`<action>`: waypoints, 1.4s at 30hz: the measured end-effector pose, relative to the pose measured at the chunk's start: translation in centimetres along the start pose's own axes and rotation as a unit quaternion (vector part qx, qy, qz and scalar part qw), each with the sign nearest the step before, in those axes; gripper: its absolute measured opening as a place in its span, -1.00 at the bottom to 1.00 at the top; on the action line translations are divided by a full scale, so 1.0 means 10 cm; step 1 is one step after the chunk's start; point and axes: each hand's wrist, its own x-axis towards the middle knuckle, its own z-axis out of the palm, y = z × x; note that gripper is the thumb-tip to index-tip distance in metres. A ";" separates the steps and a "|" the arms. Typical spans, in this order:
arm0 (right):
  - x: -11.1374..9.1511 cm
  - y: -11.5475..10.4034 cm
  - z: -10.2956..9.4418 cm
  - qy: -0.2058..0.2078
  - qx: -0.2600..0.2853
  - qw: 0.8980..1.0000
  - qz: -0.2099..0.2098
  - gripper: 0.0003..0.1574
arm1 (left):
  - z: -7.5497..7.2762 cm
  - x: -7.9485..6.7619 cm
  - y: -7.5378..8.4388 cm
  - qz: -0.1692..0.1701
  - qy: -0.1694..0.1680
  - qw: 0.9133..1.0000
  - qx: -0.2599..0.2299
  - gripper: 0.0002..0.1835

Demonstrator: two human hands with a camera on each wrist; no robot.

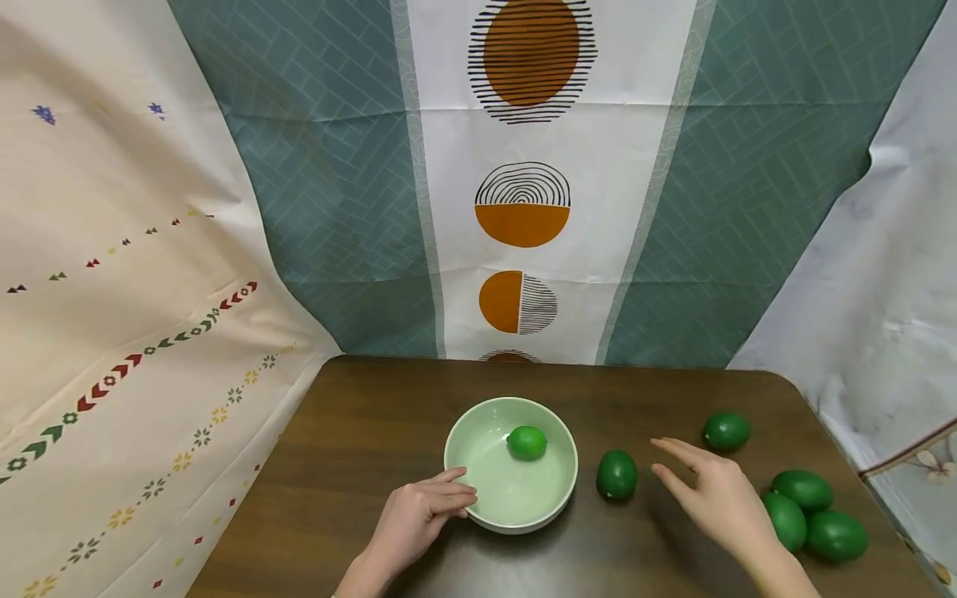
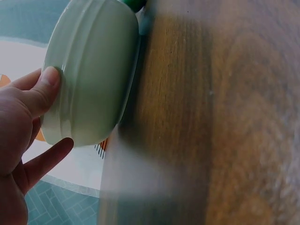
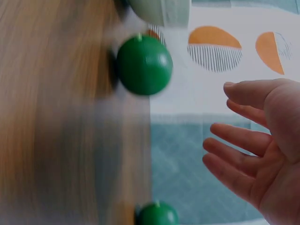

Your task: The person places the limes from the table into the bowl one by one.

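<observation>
Near the middle of the brown wooden table (image 1: 359,440), a pale green bowl (image 1: 504,490) stands upright with one bright green lime (image 1: 527,443) lying loose on its floor, a little beyond the centre. The left hand (image 1: 419,517) pinches the bowl's near left rim, its thumb (image 2: 49,80) against the outer wall and fingers over the edge, probably to keep so light and smooth a vessel from sliding; its little finger sticks out apart from the others. A dark green fruit (image 1: 617,475) rests just right of the bowl, touching neither it nor a hand, and seems set there within easy reach of both. Farther right lie another dark green fruit (image 1: 726,432) toward the back and three more dark green fruits (image 1: 836,536) bunched close together, perhaps so that they keep one another from rolling. Over the gap before that bunch hangs the right hand (image 1: 714,498), raised off the wood, fingertips pointing left toward the nearest fruit, palm turned inward; its fingers are loosely spread, thumb well away from them, holding nothing.
</observation>
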 end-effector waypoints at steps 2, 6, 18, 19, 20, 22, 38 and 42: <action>-0.07 0.09 -0.08 -0.010 -0.012 1.000 0.014 -0.49 | 0.00 -0.02 0.00 -0.003 -0.004 1.000 -0.004 -0.68; -0.18 0.28 -0.24 -0.032 -0.037 0.998 0.043 -0.41 | 0.01 -0.01 0.00 -0.005 -0.008 1.000 -0.007 -0.70; -0.40 0.75 -0.50 -0.086 -0.098 0.985 0.111 -0.26 | 0.01 0.00 -0.01 -0.009 -0.011 1.000 -0.005 -0.73; -0.41 0.77 -0.51 -0.092 -0.101 0.983 0.119 -0.25 | 0.01 0.00 -0.01 -0.011 -0.011 1.000 -0.006 -0.73; -0.42 0.78 -0.51 -0.100 -0.102 0.981 0.129 -0.24 | 0.01 -0.01 -0.01 -0.011 -0.010 1.000 -0.006 -0.73; -0.45 0.81 -0.52 -0.112 -0.100 0.977 0.149 -0.23 | 0.00 -0.01 -0.01 -0.012 -0.009 1.000 -0.007 -0.73; -0.57 0.90 -0.57 -0.145 -0.104 0.955 0.236 -0.10 | 0.00 -0.02 0.01 -0.024 -0.016 1.000 -0.009 -0.74; -0.60 0.91 -0.58 -0.152 -0.101 0.951 0.251 -0.02 | 0.00 -0.01 0.00 -0.022 -0.018 1.000 -0.011 -0.74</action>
